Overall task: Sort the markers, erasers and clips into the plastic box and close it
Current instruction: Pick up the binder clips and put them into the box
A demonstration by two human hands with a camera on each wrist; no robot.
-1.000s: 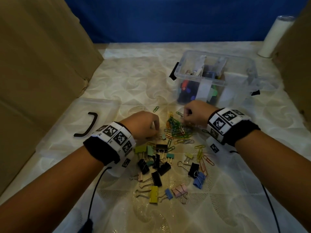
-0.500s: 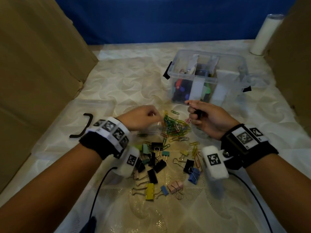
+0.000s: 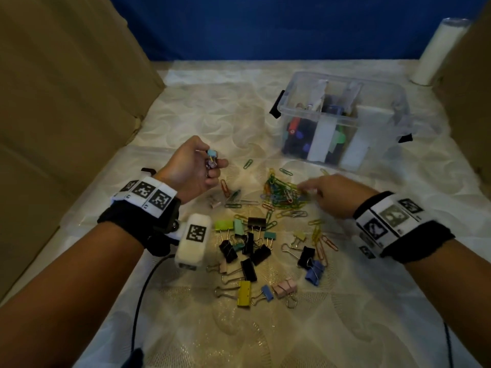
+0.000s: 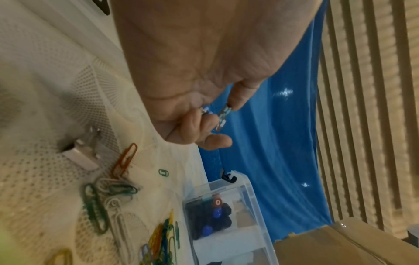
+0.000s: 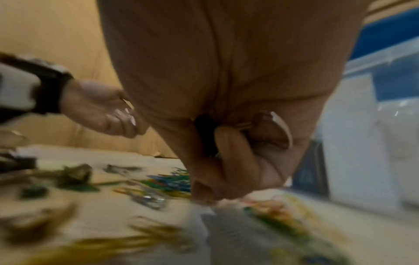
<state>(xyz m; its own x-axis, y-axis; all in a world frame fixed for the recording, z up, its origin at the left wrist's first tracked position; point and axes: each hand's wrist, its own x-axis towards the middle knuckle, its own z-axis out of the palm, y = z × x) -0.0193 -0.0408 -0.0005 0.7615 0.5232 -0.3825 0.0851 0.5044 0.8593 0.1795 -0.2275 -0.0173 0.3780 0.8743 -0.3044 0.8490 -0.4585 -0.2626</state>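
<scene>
My left hand (image 3: 215, 163) is raised over the table's left part, its fingers curled round small binder clips (image 3: 211, 159), one light blue and one purplish; they also show as the small clips (image 4: 223, 114) in the left wrist view. My right hand (image 3: 313, 191) is low over the pile of coloured paper clips (image 3: 281, 195). In the right wrist view its fingers curl round a black binder clip (image 5: 205, 136). The clear plastic box (image 3: 318, 116) stands open behind, with markers (image 3: 293, 131) and white erasers (image 3: 322, 139) inside. Several binder clips (image 3: 249, 251) lie in front.
The box lid's black handle (image 3: 148, 170) peeks out behind my left wrist. Cardboard walls stand on the left (image 3: 66, 102) and the right (image 3: 467, 88). A white roll (image 3: 435, 51) stands at the back right. A pale binder clip (image 3: 214, 201) lies under my left hand.
My left hand has lifted off the table and turned palm up with small clips in it. My right hand has turned back down and moved onto the paper clip pile.
</scene>
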